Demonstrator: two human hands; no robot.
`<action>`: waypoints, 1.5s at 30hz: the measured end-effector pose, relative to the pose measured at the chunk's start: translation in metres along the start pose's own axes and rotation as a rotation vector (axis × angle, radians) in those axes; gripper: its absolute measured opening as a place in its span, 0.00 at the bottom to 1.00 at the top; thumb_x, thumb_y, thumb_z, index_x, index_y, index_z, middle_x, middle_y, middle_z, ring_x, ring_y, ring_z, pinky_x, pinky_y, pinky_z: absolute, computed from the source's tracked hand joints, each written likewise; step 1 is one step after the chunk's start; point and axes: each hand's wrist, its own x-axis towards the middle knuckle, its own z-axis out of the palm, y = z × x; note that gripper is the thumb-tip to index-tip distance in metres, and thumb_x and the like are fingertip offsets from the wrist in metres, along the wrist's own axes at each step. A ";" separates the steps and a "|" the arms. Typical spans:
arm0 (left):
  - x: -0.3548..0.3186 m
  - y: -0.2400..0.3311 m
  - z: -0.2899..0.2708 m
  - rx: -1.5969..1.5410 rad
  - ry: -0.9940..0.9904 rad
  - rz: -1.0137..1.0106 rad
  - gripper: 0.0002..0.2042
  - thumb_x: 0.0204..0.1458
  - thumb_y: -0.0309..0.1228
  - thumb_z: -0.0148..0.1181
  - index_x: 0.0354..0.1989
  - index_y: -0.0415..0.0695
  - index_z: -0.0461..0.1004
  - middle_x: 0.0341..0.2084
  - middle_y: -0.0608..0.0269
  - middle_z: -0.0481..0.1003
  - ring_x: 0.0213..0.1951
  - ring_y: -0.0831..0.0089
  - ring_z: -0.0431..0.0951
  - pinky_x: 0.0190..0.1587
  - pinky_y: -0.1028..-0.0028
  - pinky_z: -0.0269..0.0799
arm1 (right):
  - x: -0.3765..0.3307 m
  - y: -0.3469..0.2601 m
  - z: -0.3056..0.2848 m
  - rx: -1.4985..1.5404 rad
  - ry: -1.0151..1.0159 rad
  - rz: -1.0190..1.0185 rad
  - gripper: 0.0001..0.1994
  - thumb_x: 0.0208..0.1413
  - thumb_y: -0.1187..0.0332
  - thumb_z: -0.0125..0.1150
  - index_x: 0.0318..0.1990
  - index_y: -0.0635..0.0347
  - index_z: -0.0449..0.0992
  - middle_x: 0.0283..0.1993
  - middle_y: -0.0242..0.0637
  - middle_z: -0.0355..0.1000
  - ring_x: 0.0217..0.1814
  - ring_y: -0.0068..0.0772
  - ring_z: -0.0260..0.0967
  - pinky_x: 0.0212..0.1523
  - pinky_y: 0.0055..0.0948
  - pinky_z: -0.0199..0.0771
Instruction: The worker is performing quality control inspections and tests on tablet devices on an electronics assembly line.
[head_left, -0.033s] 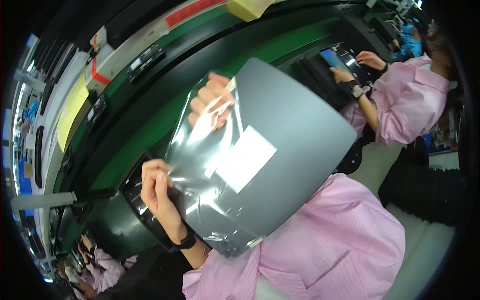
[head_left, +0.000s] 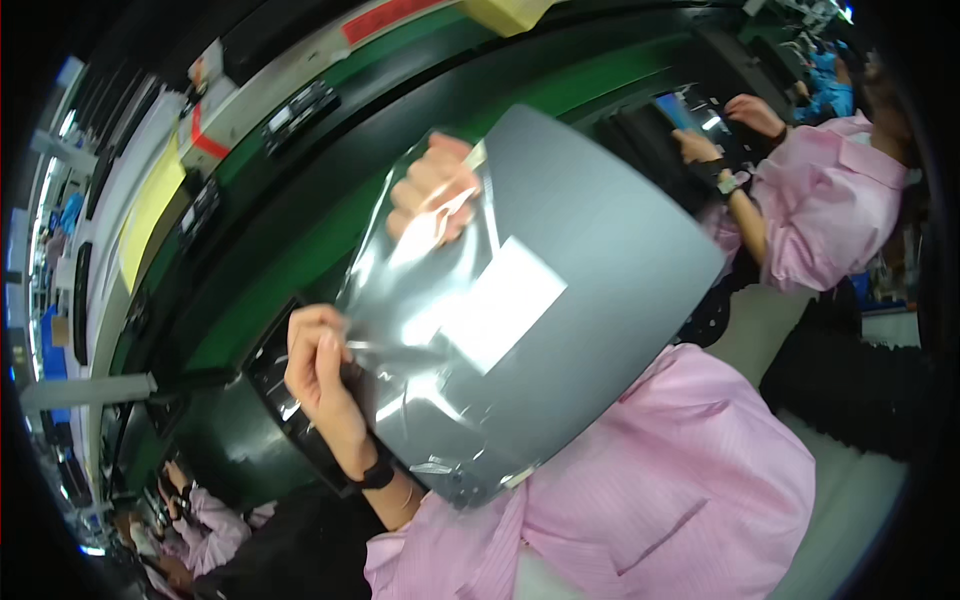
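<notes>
Held up above the green conveyor belt (head_left: 300,250), the grey panel (head_left: 600,260) is half bared, its clear protective film (head_left: 420,330) pinched in the left hand (head_left: 318,365) while the right hand (head_left: 432,195) clasps the film's upper edge.

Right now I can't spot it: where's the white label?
In the head view, the white label sits mid-frame on the grey panel, under clear film, between both hands.

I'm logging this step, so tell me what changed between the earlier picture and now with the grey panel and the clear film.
Nothing visibly changed. The left hand pinches the clear film at its edge, and the right hand grips the top of the grey panel behind the film, just as before.
</notes>
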 end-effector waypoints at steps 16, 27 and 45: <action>0.013 -0.053 0.021 -0.037 -0.148 -0.164 0.09 0.59 0.27 0.49 0.26 0.38 0.67 0.24 0.71 0.66 0.28 0.85 0.59 0.32 0.83 0.55 | 0.007 -0.023 0.025 -0.435 0.653 0.119 0.30 0.67 0.63 0.26 0.12 0.57 0.64 0.09 0.36 0.58 0.12 0.31 0.54 0.18 0.25 0.62; -0.001 -0.079 0.036 -0.231 -0.133 -0.181 0.08 0.60 0.26 0.48 0.30 0.34 0.68 0.31 0.66 0.70 0.31 0.81 0.64 0.36 0.80 0.61 | 0.023 0.010 0.086 -0.850 0.984 0.159 0.26 0.65 0.62 0.42 0.11 0.57 0.58 0.12 0.22 0.53 0.16 0.12 0.44 0.18 0.19 0.44; -0.048 -0.086 0.014 -0.037 -0.306 -0.521 0.09 0.61 0.31 0.47 0.30 0.40 0.68 0.24 0.62 0.74 0.25 0.77 0.75 0.31 0.80 0.70 | -0.049 0.013 0.003 -0.238 1.818 0.098 0.15 0.54 0.65 0.43 0.15 0.47 0.58 0.11 0.24 0.51 0.09 0.24 0.46 0.11 0.26 0.45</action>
